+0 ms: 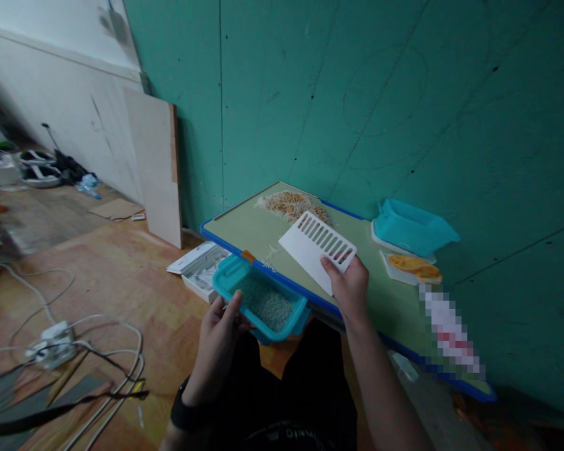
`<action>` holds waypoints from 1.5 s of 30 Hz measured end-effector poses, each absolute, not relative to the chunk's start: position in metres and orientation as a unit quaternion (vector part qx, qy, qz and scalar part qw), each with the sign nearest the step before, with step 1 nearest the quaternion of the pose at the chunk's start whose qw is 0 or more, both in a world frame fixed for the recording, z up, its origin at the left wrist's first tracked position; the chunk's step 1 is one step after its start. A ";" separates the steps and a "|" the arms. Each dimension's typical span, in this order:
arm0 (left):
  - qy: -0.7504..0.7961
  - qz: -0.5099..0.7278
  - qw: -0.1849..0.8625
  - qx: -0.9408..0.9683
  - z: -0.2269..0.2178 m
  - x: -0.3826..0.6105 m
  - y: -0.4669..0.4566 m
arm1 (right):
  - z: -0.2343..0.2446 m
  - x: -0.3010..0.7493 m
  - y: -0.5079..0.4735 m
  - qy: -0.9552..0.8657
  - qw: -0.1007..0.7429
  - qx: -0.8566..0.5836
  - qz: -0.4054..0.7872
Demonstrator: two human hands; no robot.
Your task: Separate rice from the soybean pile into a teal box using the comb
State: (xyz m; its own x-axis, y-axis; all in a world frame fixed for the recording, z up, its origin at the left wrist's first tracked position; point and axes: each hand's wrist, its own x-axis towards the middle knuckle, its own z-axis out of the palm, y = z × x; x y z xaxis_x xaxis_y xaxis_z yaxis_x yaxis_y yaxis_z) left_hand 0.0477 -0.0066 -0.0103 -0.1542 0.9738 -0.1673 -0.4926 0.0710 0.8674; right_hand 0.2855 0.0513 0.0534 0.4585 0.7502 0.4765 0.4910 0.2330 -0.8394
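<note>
My left hand (223, 322) grips the near rim of a teal plastic tub (296, 322), its thumb over the edge. The tub sits just below the table's front edge and holds white grains that look like rice (267, 304). In my right hand (352, 285) is a flat white plastic scraper (305, 257) with a row of slots, held above the table by its slotted end. Beyond the scraper lies a pile of yellowish beans mixed with white grains (289, 205). A few loose grains (269, 255) lie near the table edge above the tub.
The greenish table (235, 216) has a blue edge and stands against a green wall (282, 113). At its right are another teal tub (413, 228), a yellow-orange cloth (413, 266) and a blurred-out packet (451, 332). A white box (202, 269) and cables (117, 332) lie on the floor.
</note>
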 end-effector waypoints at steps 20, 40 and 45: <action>0.443 0.614 0.601 0.255 -0.005 0.048 -0.007 | 0.057 0.261 0.058 -0.487 0.593 -0.566 0.303; 0.444 0.613 0.593 0.273 -0.010 0.047 -0.007 | 0.069 0.276 0.044 -0.493 0.601 -0.552 0.302; 0.443 0.613 0.594 0.275 -0.016 0.047 -0.007 | 0.066 0.343 0.001 -0.492 0.607 -0.609 0.131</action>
